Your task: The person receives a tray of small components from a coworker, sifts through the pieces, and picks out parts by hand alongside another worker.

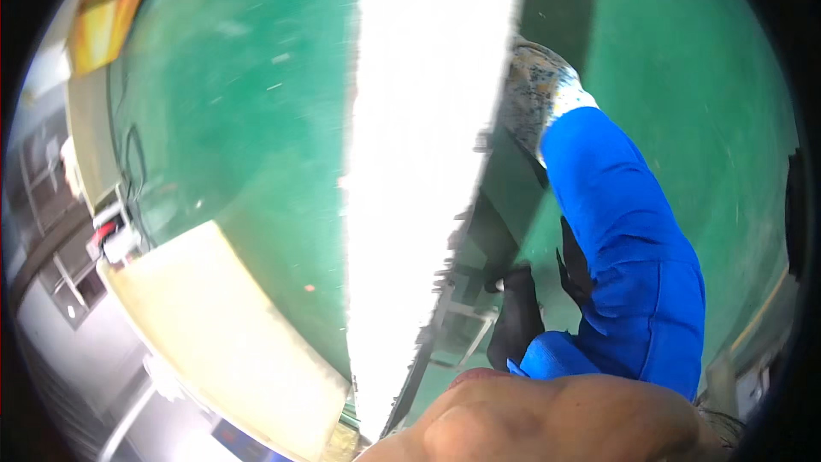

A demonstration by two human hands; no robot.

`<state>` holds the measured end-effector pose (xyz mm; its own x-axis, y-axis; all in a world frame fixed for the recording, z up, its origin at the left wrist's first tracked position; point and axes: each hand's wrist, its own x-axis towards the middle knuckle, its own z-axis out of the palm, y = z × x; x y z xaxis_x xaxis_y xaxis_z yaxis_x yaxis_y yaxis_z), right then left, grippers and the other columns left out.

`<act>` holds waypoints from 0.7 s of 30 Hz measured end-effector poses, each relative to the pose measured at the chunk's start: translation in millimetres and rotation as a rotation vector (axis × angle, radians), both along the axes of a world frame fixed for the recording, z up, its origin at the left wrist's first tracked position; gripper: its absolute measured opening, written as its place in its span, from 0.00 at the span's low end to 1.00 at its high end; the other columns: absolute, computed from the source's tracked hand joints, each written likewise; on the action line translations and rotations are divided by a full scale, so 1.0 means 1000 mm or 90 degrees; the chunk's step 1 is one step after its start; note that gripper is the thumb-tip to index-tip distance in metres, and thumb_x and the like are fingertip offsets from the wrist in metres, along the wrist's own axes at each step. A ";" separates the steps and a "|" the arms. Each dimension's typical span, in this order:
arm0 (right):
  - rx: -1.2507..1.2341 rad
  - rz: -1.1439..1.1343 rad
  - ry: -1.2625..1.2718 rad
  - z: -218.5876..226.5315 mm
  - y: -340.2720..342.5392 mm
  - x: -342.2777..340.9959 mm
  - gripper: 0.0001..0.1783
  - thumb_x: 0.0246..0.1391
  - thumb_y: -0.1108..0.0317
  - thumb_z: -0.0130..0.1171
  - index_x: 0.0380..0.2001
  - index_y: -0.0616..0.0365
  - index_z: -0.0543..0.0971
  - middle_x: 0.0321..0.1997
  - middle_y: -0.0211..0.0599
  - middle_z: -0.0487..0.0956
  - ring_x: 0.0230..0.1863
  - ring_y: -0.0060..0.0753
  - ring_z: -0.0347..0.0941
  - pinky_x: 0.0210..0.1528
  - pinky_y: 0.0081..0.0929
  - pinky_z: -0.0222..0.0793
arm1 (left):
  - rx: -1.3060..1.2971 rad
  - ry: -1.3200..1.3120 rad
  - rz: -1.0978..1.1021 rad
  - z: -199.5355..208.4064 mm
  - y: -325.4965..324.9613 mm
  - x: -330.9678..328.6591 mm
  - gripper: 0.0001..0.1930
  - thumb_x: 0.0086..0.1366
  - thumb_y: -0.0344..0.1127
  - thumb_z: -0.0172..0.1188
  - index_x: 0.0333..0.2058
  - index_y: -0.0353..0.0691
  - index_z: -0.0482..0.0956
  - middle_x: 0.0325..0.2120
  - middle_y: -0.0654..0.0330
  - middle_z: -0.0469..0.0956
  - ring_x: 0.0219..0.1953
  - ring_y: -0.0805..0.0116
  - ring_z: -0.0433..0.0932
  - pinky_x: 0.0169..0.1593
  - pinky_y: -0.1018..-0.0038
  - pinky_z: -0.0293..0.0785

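Right of the cream rectangular tabletop (231, 334), the blue-speckled, white-gloved right hand (540, 81) meets a long, glaring-white panel (428, 137) (I can't tell the hidden fingers' hold; left hand unseen); a loose grip could drop it.

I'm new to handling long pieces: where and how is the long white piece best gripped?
Probably grip the long white piece by its right edge, coming from the right: it is long, running up the view, and the gloved right hand sits at that edge.

A long, glaring white panel (423, 162), its right edge ragged-looking, stretches away mid-view.
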<state>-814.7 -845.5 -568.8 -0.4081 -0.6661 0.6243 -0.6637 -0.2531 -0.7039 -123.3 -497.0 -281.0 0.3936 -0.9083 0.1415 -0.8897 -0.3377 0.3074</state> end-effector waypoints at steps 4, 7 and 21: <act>0.051 0.086 -0.088 0.010 0.007 0.018 0.14 0.41 0.69 0.53 0.35 0.57 0.76 0.36 0.44 0.74 0.36 0.45 0.70 0.38 0.32 0.67 | -0.113 -0.001 0.106 -0.010 0.025 -0.005 0.12 0.50 0.35 0.50 0.23 0.28 0.68 0.23 0.55 0.70 0.24 0.63 0.65 0.30 0.65 0.62; 0.118 0.132 -0.142 0.017 0.015 0.023 0.14 0.40 0.69 0.53 0.34 0.58 0.75 0.36 0.45 0.74 0.37 0.45 0.70 0.39 0.32 0.66 | -0.174 0.002 0.163 -0.013 0.032 -0.006 0.12 0.50 0.35 0.50 0.23 0.28 0.68 0.23 0.56 0.70 0.24 0.64 0.64 0.29 0.66 0.62; 0.667 0.367 -0.196 0.058 -0.050 0.131 0.15 0.38 0.69 0.54 0.34 0.62 0.75 0.38 0.50 0.73 0.43 0.46 0.67 0.46 0.34 0.63 | -0.288 0.047 0.554 0.088 0.222 -0.040 0.12 0.50 0.35 0.50 0.21 0.29 0.68 0.20 0.58 0.69 0.22 0.67 0.64 0.27 0.67 0.63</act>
<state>-683.9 -895.0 -510.8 0.0757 -0.9180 -0.3893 -0.4131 0.3265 -0.8502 -163.1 -274.6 -193.5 0.9218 -0.1630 0.3518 -0.3587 -0.7031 0.6140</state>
